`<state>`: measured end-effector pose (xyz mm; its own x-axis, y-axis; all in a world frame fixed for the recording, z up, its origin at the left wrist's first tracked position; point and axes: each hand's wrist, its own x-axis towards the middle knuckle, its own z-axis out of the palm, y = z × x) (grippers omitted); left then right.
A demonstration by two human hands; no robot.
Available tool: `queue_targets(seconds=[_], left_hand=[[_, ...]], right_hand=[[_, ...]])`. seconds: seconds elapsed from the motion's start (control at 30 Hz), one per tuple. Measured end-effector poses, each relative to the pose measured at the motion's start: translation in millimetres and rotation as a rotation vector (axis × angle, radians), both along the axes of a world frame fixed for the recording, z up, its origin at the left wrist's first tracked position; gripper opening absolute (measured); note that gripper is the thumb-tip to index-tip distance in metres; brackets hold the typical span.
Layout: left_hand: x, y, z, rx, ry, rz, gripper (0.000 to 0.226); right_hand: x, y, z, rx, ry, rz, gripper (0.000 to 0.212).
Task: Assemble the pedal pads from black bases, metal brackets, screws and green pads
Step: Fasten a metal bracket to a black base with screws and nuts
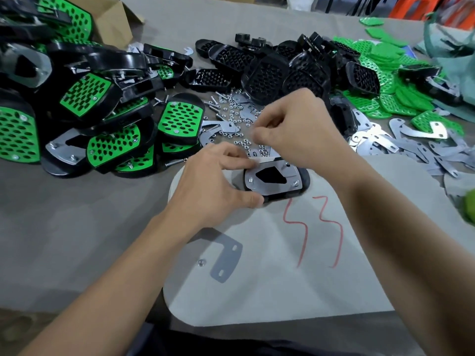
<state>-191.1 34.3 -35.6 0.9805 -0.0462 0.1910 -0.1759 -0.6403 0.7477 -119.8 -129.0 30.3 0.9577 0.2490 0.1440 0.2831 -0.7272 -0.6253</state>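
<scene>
A black pedal base [304, 179] lies underside up at the table's middle, with a metal bracket [270, 185] on it and screw ends poking through its corners. My left hand [218, 186] grips the base's left edge between thumb and fingers. Just above it, my right hand [295, 124] hovers over the bracket's far edge, fingertips pinched together on something small, likely a nut; the piece itself is too blurred to see. Loose nuts and screws [231, 109] are scattered behind the base.
Finished green-and-black pedals [97, 116] are heaped at left by a cardboard box [113, 21]. Bare black bases [267, 70] pile at the back, green pads [390, 80] and brackets [401, 147] at right. A spare bracket [226, 260] and a nut [201, 262] lie on the light sheet [295, 278] in front.
</scene>
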Motion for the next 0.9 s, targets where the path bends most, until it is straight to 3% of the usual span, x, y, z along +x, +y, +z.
queue_targets(seconds=[0.2, 0.53, 0.9], left_hand=[[1.8, 0.1, -2.6, -0.061, 0.037, 0.013, 0.053], [2.6, -0.1, -2.7, -0.085, 0.049, 0.004, 0.054], [2.4, 0.2, 0.8, -0.099, 0.081, -0.001, 0.047]], right_hand=[[-39.3, -8.7, -6.4, -0.083, 0.109, 0.16, 0.018], [-44.9, 1.6, -21.1, -0.095, 0.051, 0.069, 0.012], [-59.7, 3.9, -7.4, -0.371, -0.083, 0.233, 0.018]])
